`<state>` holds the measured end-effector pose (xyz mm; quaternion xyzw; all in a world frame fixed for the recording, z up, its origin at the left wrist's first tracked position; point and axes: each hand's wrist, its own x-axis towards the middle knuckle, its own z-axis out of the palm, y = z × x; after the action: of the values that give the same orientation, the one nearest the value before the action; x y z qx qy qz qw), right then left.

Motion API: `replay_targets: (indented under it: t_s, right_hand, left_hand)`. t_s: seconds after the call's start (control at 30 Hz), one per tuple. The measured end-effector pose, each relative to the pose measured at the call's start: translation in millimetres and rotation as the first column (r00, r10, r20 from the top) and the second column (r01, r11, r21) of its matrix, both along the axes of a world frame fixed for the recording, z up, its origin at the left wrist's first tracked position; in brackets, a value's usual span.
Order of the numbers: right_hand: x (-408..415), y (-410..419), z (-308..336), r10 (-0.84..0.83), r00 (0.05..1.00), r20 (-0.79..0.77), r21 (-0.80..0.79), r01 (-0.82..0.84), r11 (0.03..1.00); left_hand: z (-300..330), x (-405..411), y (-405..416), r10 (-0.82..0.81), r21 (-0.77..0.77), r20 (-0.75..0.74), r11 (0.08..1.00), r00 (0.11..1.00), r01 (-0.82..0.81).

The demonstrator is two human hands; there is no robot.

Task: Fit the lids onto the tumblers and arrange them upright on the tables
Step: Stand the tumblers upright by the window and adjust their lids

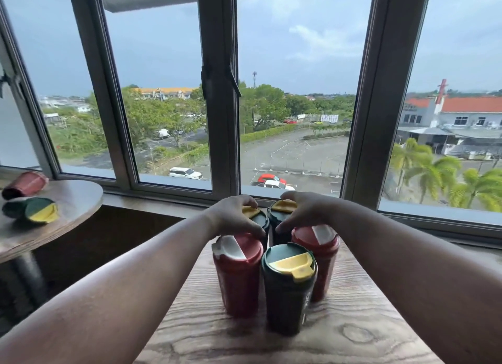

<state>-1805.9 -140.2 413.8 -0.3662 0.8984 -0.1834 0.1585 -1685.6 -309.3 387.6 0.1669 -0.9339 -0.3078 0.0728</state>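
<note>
Several lidded tumblers stand upright, packed together on the wooden table (366, 323) in front of me. A dark green one with a yellow flap (289, 285) is nearest. Two red tumblers with white flaps stand beside it, one on the left (237, 274) and one on the right (322, 257). Behind them are two more dark green tumblers with yellow flaps. My left hand (233, 215) grips the lid of the back left green tumbler (259, 219). My right hand (307, 210) grips the lid of the back right green tumbler (277, 217).
A round wooden side table (76, 200) at the left carries a red tumbler (25, 184) and a green tumbler with a yellow flap (32, 210), both lying on their sides. A window with grey frames (217, 92) runs across the back, with a sill below it.
</note>
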Motion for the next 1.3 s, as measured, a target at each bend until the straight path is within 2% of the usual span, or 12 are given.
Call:
replay_targets:
  t_s: [0.27,0.47,0.7,1.07,1.2,1.3]
  right_hand:
    - [-4.9,-9.4,-7.8,-0.010,0.995,-0.096,-0.029,0.008,1.000]
    - [-6.8,-10.9,-12.1,-0.018,0.996,-0.085,-0.055,0.014,0.998]
    - [-7.6,-13.1,-11.7,0.001,0.997,-0.079,-0.003,-0.001,1.000]
    - [-6.4,-10.1,-9.9,0.009,0.995,-0.098,0.037,-0.005,0.999]
    - [-5.3,-9.2,-6.8,-0.006,0.991,-0.136,-0.031,0.002,1.000]
    - [-0.4,-11.4,-1.2,-0.045,0.971,-0.236,-0.116,0.018,0.993]
  left_hand:
    - [-0.1,0.3,-0.5,0.055,-0.054,-0.013,0.997,0.998,-0.056]
    - [-0.3,1.1,-3.6,0.032,-0.049,-0.016,0.998,0.999,-0.033]
    - [4.6,-0.5,-3.7,-0.008,-0.055,0.066,0.998,0.998,0.012]
    - [3.1,-3.5,-4.9,-0.014,-0.093,0.084,0.995,0.996,0.022]
    - [3.6,0.7,-7.6,-0.015,-0.123,0.017,0.992,1.000,0.017]
    - [8.0,10.6,-11.4,0.035,-0.171,-0.091,0.984,0.995,-0.050]
